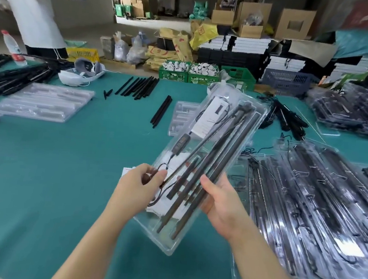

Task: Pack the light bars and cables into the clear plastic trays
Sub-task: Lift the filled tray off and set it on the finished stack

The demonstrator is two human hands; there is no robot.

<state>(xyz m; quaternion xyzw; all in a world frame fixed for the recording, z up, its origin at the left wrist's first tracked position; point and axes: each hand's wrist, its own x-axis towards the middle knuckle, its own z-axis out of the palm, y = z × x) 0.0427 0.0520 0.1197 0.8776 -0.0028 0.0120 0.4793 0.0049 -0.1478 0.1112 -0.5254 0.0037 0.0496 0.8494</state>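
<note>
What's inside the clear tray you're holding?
The clear tray holds long black light bars, a black cable with a controller, and white paper. Hands hide some of it.

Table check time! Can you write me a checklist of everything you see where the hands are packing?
Surface: green table.
Job's things: filled clear tray held up; loose light bars; empty trays; packed trays stacked right.
Clutter: water bottle, white headset.
Grippers: left hand pinches the tray's cable; right hand grips tray's edge.
Cables: black cable inside tray; cable pile behind.
Surroundings: green crates, cardboard boxes, a standing person.
</note>
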